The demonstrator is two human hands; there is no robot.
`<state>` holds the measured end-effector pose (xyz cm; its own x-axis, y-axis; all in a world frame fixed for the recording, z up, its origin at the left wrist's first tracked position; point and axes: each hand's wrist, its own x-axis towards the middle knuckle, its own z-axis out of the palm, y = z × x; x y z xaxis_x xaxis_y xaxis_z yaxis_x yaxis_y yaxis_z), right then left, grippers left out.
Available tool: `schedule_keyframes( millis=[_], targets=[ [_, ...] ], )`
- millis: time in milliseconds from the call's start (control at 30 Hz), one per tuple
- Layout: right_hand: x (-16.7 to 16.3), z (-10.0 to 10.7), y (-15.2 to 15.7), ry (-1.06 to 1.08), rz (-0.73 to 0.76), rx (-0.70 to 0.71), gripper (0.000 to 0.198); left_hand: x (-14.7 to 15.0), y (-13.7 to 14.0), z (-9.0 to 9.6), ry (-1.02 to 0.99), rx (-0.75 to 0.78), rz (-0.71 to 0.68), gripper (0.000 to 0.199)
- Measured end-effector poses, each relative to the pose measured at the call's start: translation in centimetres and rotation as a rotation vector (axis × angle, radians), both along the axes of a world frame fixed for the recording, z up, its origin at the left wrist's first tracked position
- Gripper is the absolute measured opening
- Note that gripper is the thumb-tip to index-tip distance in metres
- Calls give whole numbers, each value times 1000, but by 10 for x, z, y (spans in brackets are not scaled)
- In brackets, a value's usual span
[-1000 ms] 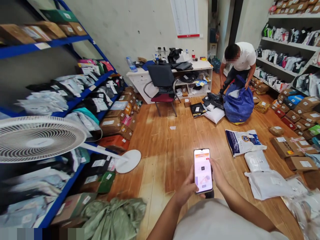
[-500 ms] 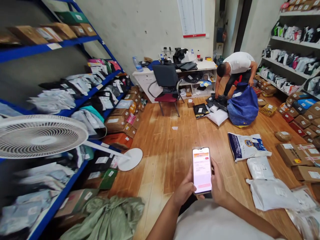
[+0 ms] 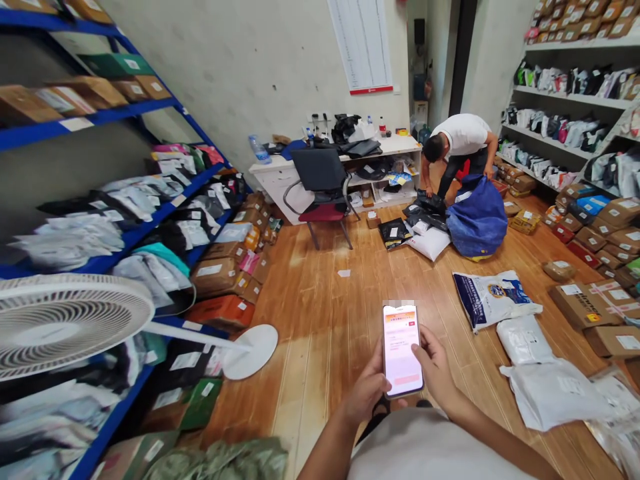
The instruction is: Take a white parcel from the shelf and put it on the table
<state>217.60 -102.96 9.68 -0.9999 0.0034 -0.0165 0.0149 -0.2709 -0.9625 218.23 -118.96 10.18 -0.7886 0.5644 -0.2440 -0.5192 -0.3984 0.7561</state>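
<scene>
— While the phone (image 3: 401,350) was held upright over the wooden floor (image 3: 330,313), who had hold of it?
— Both hands did. The left hand (image 3: 367,392) had its fingers curled behind the left edge, thumb on the lower corner. The right hand (image 3: 437,370) cupped the right side, its thumb lifted to the lit pink-and-white screen.
— Which step did that look like?
— Reading or tapping the screen, by my judgement. A next tap would need the right thumb to press lightly while the left kept the grip steady.
— What lay around?
— White mail bags (image 3: 547,390) lay on the floor to the right, a fan (image 3: 70,327) stood at left by blue shelves (image 3: 125,233), and farther back another person (image 3: 457,143) bent over a blue sack (image 3: 477,217).
</scene>
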Motion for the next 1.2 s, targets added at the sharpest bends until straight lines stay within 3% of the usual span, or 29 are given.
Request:
schedule_keyframes(
  millis=[200, 400, 667, 833, 1000, 1200],
  targets=[
    [-20, 16, -23, -46, -40, -14, 23, -13, -15, -1, 20, -35, -2, 120],
    [-27, 17, -35, -93, -20, -48, 24, -20, -32, -1, 7, -32, 14, 119],
    [-38, 25, -57, -98, 46, -78, 31, -27, -53, -16, 33, 59, 63, 120],
    [-51, 31, -70, -80, 83, -99, 32, -28, -68, -13, 62, 86, 103, 117],
    [-72, 40, -81, -92, 82, -104, 32, -27, -72, -6, 65, -70, 114, 116],
    [-81, 39, -95, -114, -47, -87, 46, -24, -71, 0, 100, -274, 74, 117]
  ],
)
